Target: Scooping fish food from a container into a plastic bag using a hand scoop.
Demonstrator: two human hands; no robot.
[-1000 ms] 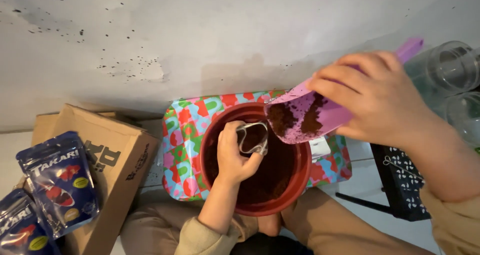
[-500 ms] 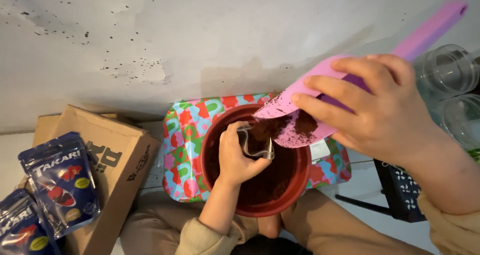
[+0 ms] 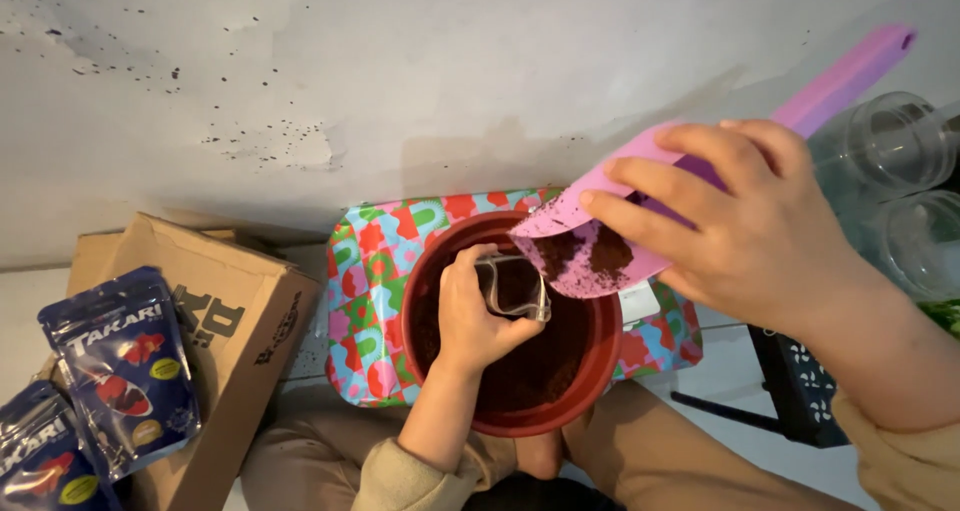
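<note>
Both hands over the red pot [image 3: 440,271]. Left hand [image 3: 470,316] inside its rim, fingers wrapped around a small clear container [image 3: 512,286], mouth up. Right hand [image 3: 745,226] above the pot's right edge, fingers closed on a pink scoop [image 3: 640,181], dark soil in its blade, tilted toward the container.

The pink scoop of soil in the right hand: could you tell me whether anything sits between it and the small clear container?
Nothing visible: the pink scoop tilts just right of the clear container, which the left hand holds above the red pot.
</note>
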